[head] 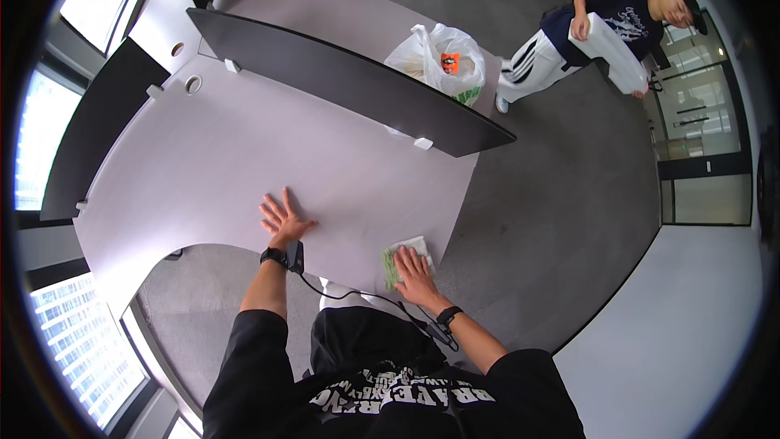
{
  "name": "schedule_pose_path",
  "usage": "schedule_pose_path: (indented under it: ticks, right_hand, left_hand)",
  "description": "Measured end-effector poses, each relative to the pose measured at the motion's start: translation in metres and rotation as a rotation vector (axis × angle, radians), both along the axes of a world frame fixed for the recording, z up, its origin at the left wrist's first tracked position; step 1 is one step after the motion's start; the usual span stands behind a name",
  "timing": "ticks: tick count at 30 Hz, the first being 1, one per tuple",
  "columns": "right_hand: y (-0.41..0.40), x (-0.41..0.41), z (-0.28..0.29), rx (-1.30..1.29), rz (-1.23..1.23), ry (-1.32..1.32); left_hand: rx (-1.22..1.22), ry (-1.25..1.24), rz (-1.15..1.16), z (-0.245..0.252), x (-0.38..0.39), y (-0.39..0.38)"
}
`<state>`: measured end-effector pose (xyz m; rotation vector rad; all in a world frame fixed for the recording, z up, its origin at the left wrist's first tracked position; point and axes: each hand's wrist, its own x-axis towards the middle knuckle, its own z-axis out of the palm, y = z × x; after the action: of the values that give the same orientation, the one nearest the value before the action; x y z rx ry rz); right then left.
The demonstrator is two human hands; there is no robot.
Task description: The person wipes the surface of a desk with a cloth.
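Note:
My left hand [286, 221] lies on the pale desk [262, 128] with its fingers spread and nothing under or in it that I can see. Near the desk's right front corner, my right hand [417, 277] holds a folded green-and-white cloth [390, 265] down against the top. Its palm is flat and its fingers stretch over the cloth, hiding part of it. Each wrist has a dark band, and a black device [295, 257] with a cable sits at my left wrist.
A dark divider panel [341, 76] crosses the desk on white clamps [423, 144]. Behind it stands a white plastic bag [426, 52] with things inside. At the far right a person [609, 30] holds a white object [600, 42]. Windows [85, 341] line the left.

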<state>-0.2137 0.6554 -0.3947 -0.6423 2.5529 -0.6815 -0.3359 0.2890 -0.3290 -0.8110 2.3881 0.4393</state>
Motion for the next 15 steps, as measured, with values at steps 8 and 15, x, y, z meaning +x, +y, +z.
schedule_pose_path:
  ticks: [8,15]
  right_hand:
    - [0.01,-0.046,-0.005,0.003,0.218,0.067]
    - [-0.02,-0.143,-0.008,-0.141,-0.238,0.161]
  left_hand:
    - [-0.04,-0.035,0.028,0.017,0.024,-0.016]
    - [-0.027,-0.045,-0.018,0.023,-0.004,-0.009]
